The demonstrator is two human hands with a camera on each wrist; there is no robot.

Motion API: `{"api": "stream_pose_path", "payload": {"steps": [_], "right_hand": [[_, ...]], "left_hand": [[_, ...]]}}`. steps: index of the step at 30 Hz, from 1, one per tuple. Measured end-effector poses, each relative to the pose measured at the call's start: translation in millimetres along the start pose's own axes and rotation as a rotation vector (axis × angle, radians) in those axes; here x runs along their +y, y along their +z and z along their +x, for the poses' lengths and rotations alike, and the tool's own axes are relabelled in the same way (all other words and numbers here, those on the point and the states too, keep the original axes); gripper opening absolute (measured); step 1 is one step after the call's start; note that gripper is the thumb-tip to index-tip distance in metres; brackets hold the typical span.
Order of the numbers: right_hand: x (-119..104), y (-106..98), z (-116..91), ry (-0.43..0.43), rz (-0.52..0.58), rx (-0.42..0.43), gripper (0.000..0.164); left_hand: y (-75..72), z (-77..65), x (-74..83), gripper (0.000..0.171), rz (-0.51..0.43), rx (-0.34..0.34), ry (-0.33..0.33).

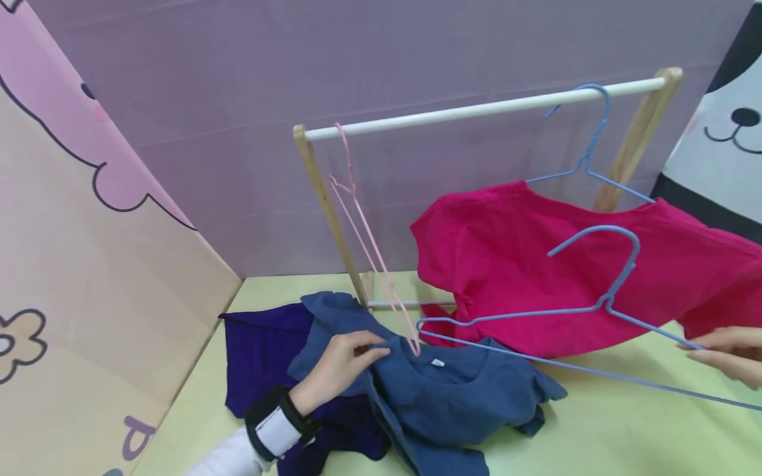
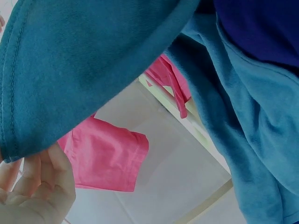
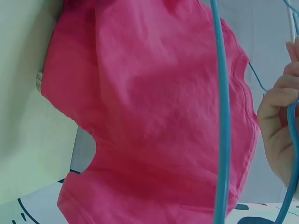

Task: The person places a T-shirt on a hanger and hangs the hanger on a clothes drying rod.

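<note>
My left hand (image 1: 339,367) pinches the collar edge of a greyish-blue T-shirt (image 1: 446,403) between thumb and fingers, lifting that part a little. In the left wrist view, the fingers (image 2: 58,170) meet the stitched edge of the same shirt (image 2: 93,65). At the right edge of the head view, my right hand (image 1: 735,354) grips one arm of a blue hanger (image 1: 608,301), its hook upward. The hanger's far end reaches over the blue shirt's neckline. In the right wrist view, the hanger's bar (image 3: 222,102) passes in front of a pink T-shirt (image 3: 154,102).
A rack with a white rail (image 1: 476,114) and wooden posts (image 1: 330,211) stands behind. From it hang a pink hanger (image 1: 381,254) and the pink T-shirt on another blue hanger (image 1: 586,158). Dark purple clothing (image 1: 264,350) lies under the blue shirt on the yellow-green table (image 1: 625,436).
</note>
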State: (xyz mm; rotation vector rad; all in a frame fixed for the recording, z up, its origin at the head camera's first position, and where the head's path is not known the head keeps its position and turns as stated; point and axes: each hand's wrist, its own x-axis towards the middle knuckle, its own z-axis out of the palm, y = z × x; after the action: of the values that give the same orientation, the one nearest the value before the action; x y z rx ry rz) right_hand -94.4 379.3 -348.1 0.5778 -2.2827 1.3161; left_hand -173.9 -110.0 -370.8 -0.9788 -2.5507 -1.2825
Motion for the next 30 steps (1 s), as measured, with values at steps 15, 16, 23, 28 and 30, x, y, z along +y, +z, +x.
{"api": "stream_pose_path", "payload": {"steps": [15,16,23,28,30], "right_hand": [[-1,3,3,-0.047,0.061,-0.095,0.049],[-3,3,4,-0.029,0.033,-0.107,0.051],[-12,9,6,0.035,0.047,-0.157,0.052],[-17,19,6,0.085,0.037,-0.172,0.045],[-19,25,7,0.075,0.071,-0.219,0.043]], "left_hand": [[-0.7,-1.7,0.5,0.013,-0.011,-0.053,0.086],[-0.8,-1.7,0.5,0.013,-0.010,-0.063,0.083],[-3.1,-1.9,2.4,0.016,0.005,-0.165,0.047],[-2.9,-4.2,4.1,0.015,-0.025,-0.247,-0.004],[-2.4,-5.4,5.8,0.012,-0.051,-0.268,-0.026]]}}
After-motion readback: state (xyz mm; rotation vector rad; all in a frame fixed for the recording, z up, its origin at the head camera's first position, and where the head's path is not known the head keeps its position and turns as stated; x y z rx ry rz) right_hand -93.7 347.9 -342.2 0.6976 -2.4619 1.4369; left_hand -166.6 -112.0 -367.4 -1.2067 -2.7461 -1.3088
